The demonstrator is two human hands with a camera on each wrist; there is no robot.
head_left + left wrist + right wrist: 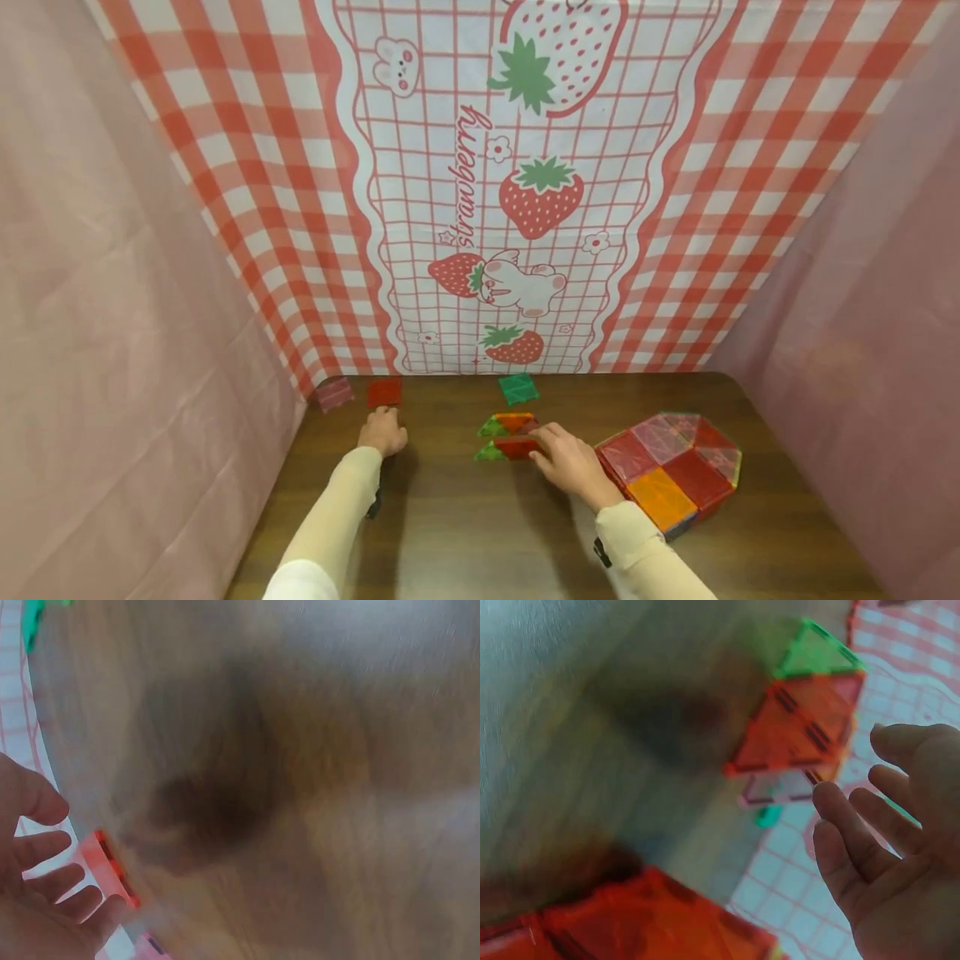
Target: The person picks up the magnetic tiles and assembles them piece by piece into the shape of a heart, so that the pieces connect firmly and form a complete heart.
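At the back left of the table, my left hand (384,431) is just in front of a red square magnetic tile (385,392). Its fingers are loosely bent with nothing between them in the left wrist view. My right hand (570,462) is at the right end of two upright rows of triangular magnetic tiles. The front row has a green triangle (491,452) beside red ones (517,450); behind it stands a row with green and orange (517,417). In the right wrist view the fingers are spread near a pink triangle (780,787); whether they touch it, I cannot tell.
A pink tile (335,394) lies at the back left corner, and a teal square tile (519,388) near the back edge. To the right sits a pile of red, pink and orange tiles (697,479). Cloth (660,250) hangs behind the table (450,533) and at both sides.
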